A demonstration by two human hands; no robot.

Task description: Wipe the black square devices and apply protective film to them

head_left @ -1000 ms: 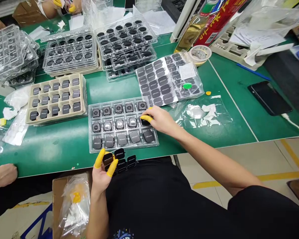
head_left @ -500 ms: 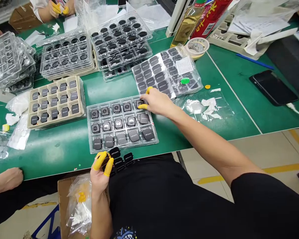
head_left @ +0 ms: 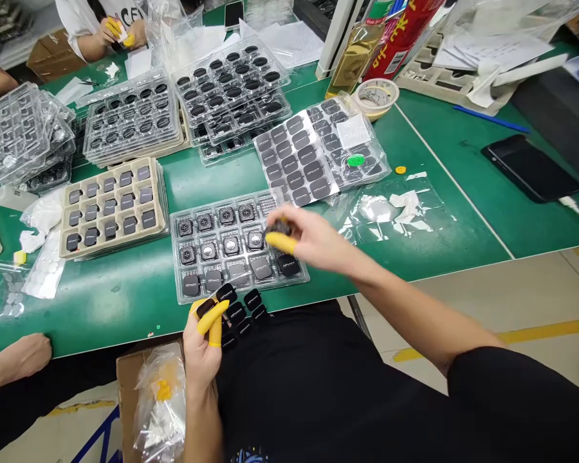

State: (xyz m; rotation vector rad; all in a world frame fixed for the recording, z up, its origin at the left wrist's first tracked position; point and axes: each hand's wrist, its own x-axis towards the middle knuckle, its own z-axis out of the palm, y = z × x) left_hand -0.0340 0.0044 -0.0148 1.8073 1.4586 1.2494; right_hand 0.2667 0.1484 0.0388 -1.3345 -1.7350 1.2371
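Observation:
A clear plastic tray (head_left: 177, 265) on the green table holds square smartwatch bodies, some with round sensor backs up and others with dark printed faces up. Above its right side, my right hand (head_left: 313, 241), with yellow finger cots, pinches a dark watch body (head_left: 278, 226). Fingers partly cover that watch. Near the table's front edge, my left hand (head_left: 203, 341) is closed on a sheet of black printed square stickers (head_left: 236, 312), which hangs over my lap. One dark sticker shows by the left fingertips.
A beige tray (head_left: 161, 225) with dark squares stands left. Clear tray stacks (head_left: 181, 138) are behind. Bagged sticker sheets (head_left: 296, 161), a tape roll (head_left: 390, 93) and a phone (head_left: 531, 168) lie right. Another person's hand (head_left: 33, 354) rests at the left edge.
My right hand has lifted the watch body from the tray's top right compartment, now bare, and moved it towards me. The left fingers have shifted on the sticker sheet.

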